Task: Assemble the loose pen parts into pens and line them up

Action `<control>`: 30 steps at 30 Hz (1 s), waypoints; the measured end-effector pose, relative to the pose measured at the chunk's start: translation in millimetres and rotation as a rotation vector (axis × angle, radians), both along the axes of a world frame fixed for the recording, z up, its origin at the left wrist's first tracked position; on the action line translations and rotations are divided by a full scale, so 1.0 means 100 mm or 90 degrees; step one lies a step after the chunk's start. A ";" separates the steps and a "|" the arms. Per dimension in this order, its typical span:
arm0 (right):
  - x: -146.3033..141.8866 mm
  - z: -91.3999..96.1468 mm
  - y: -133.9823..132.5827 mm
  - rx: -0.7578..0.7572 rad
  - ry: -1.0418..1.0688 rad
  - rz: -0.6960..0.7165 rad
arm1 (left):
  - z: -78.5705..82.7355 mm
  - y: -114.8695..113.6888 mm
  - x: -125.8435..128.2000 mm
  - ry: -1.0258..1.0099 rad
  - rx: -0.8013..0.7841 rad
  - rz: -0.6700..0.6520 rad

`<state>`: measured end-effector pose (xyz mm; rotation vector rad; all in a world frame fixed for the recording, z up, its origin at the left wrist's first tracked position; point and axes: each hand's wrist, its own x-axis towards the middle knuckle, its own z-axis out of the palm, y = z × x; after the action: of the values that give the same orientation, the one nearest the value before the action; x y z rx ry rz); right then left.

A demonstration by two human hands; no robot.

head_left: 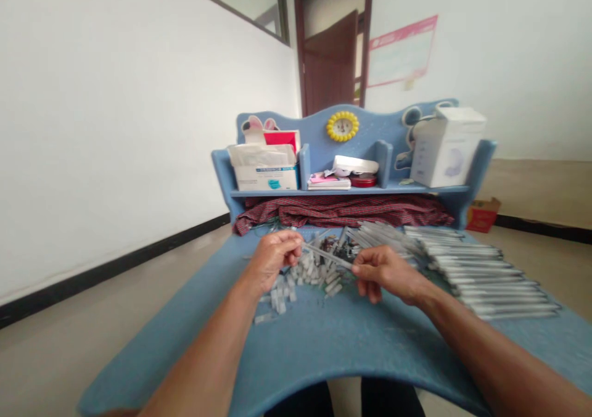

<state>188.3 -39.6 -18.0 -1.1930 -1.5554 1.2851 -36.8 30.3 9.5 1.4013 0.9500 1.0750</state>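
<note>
A slim clear pen barrel slants between my two hands above the desk. My left hand is closed on its far-left end, fingers curled in a pinch. Near its other end, my right hand grips it between thumb and fingers. Whether a refill or tip is in the barrel is too blurred to tell. Beneath lies a heap of small translucent pieces that look like pen caps, with dark small parts behind them. Right of my right hand lie loose clear barrels and rows of pens with dark ends.
The blue desk curves in at its front edge. At the back, a shelf holds a mask box, a red round case and a white carton. Checked cloth lies under the shelf. A yellow flower-shaped clock decorates the backboard.
</note>
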 end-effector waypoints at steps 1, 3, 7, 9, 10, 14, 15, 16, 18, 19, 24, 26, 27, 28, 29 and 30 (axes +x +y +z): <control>-0.03 0.00 0.00 0.002 0.010 -0.001 | 0.02 0.00 0.00 0.003 -0.003 0.008; -0.06 0.00 0.03 -0.001 0.016 -0.008 | 0.06 0.02 0.00 0.019 -0.007 0.020; -0.07 -0.03 0.10 0.012 0.013 -0.025 | 0.11 0.09 -0.01 0.048 -0.013 0.007; -0.05 -0.05 0.12 0.027 0.013 -0.025 | 0.13 0.09 0.00 0.057 -0.010 0.009; -0.03 -0.06 0.13 0.032 0.013 -0.025 | 0.13 0.08 0.00 0.065 -0.007 0.011; 0.00 -0.09 0.14 0.038 0.026 -0.023 | 0.15 0.04 0.00 0.092 -0.002 -0.001; 0.00 -0.10 0.15 0.038 0.026 -0.021 | 0.15 0.04 0.00 0.093 0.002 -0.005; 0.00 -0.10 0.15 0.036 0.022 -0.017 | 0.16 0.04 -0.01 0.093 0.008 -0.007; -0.02 -0.12 0.15 0.027 0.003 -0.008 | 0.17 0.04 -0.01 0.091 0.018 -0.005; -0.03 -0.12 0.15 0.022 -0.010 -0.002 | 0.17 0.04 0.00 0.088 0.021 -0.001; -0.09 -0.09 0.13 0.112 -0.151 0.001 | 0.17 0.02 0.07 0.031 0.037 0.030; -0.11 -0.03 0.11 0.227 -0.290 -0.042 | 0.16 0.01 0.10 0.022 0.041 0.029; -0.12 0.01 0.09 0.276 -0.359 -0.065 | 0.15 0.00 0.11 0.017 0.041 0.027; -0.13 0.04 0.07 0.310 -0.416 -0.084 | 0.14 -0.01 0.12 0.011 0.038 0.021; -0.14 0.08 0.05 0.327 -0.455 -0.096 | 0.13 -0.02 0.12 0.004 0.036 0.012; -0.15 0.12 0.02 0.333 -0.475 -0.100 | 0.13 -0.04 0.13 -0.001 0.033 0.000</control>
<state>173.7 -37.3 -5.7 -1.4718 -2.0845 0.2676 -24.0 26.7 22.4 1.4425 0.9269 1.1064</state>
